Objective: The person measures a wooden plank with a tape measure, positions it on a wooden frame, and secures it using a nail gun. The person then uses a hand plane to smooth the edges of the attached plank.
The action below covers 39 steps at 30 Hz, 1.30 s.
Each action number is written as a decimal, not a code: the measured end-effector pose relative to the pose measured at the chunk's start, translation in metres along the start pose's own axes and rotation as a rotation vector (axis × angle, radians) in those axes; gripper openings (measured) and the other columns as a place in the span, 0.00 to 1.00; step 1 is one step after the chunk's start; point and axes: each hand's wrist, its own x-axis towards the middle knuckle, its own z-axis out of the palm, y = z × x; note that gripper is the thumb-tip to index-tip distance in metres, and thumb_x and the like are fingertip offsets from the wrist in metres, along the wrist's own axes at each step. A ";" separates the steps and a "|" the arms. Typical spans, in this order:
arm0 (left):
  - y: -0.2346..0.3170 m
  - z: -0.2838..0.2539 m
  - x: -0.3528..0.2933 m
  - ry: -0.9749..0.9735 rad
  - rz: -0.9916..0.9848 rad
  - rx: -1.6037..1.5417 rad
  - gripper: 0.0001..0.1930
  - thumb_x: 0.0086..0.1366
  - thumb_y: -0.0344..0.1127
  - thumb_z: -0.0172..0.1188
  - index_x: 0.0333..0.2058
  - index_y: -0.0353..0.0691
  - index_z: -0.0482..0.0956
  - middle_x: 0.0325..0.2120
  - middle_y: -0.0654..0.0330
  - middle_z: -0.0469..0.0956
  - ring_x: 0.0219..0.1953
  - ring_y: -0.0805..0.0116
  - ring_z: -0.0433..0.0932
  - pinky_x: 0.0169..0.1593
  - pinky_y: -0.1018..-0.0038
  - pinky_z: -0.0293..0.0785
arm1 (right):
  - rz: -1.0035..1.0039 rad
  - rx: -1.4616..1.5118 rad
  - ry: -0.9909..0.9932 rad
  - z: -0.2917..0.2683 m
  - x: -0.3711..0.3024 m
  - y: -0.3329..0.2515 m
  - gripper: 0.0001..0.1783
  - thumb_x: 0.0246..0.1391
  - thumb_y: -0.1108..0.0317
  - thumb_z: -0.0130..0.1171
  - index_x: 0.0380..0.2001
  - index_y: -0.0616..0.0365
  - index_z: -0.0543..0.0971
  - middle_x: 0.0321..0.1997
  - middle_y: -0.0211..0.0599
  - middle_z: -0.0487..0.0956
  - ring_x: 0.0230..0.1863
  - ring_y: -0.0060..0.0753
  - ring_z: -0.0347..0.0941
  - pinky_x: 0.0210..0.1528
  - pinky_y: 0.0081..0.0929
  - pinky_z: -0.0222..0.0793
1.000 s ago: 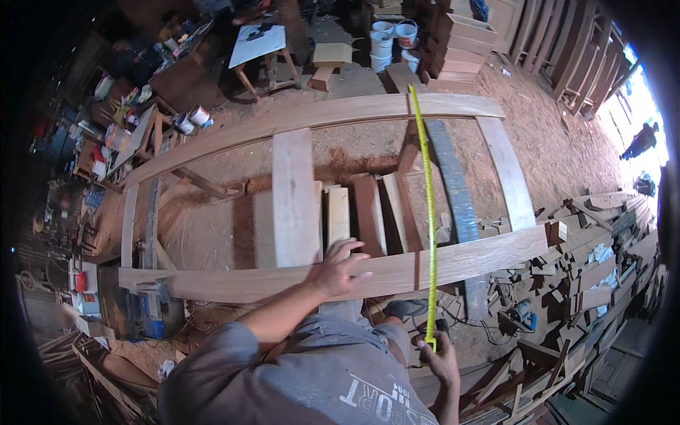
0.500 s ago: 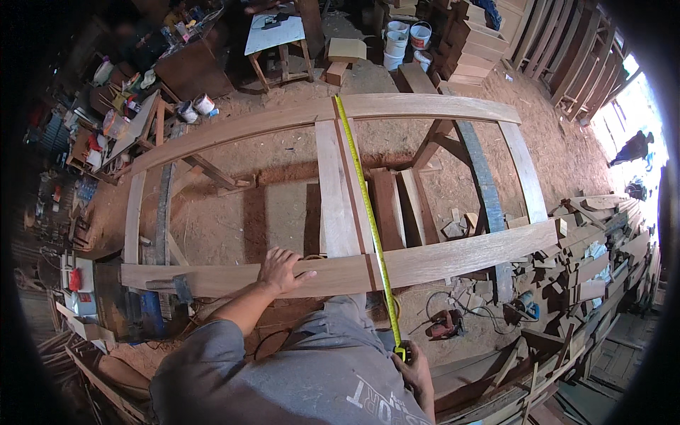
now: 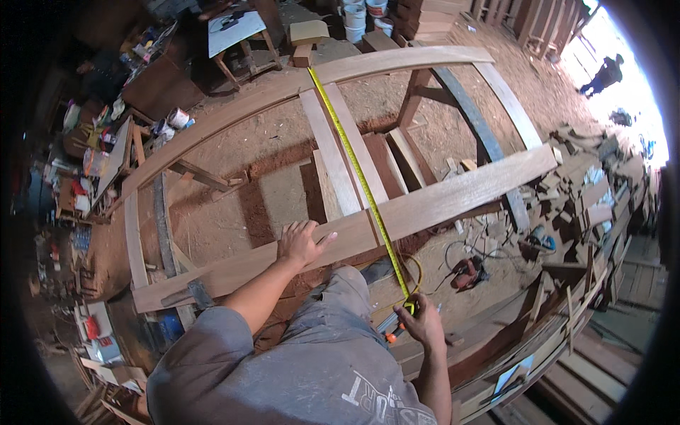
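Nearest, at the bottom, a dusty gray shirt (image 3: 283, 361) and gray pants (image 3: 333, 304). Just right of the pants, holding the case (image 3: 410, 308) of a yellow tape measure (image 3: 363, 183) in the right hand (image 3: 425, 322), with thumb and fingers curled around it. Close to that hand, a bit lower and to the left, a small tool with an orange end (image 3: 391, 338). On the ground past the right hand, a red tool (image 3: 467, 273). From the case, a long, straight yellow strip, running away from the body and a little to the left. Left of that strip, resting the left hand (image 3: 297, 244) on the near board (image 3: 460, 195) of a big wooden frame (image 3: 508, 106). Spread out, with fingers up at the far edge of the board and thumb out toward the strip. Near the strip but apart from it, with bare wood in between. Cannot tell about any pushing down. Farther on, across the near board and then along two cross boards (image 3: 326, 142) set close side by side, more of the same yellow strip. At its far end, up at the far board (image 3: 404, 58), well away from both hands. Off to the right, a big pile of wood bits (image 3: 577, 170). Past the frame, a table with a white top (image 3: 237, 32), a few white buckets (image 3: 354, 21) and, by the bright opening, a person in dark clothes (image 3: 605, 74).
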 end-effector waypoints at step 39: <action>0.003 0.011 -0.005 0.095 0.049 0.035 0.35 0.70 0.71 0.59 0.45 0.37 0.85 0.44 0.45 0.87 0.52 0.44 0.82 0.60 0.49 0.73 | 0.058 -0.206 0.433 0.088 -0.029 0.037 0.27 0.58 0.50 0.70 0.56 0.51 0.80 0.52 0.54 0.81 0.54 0.61 0.79 0.56 0.53 0.76</action>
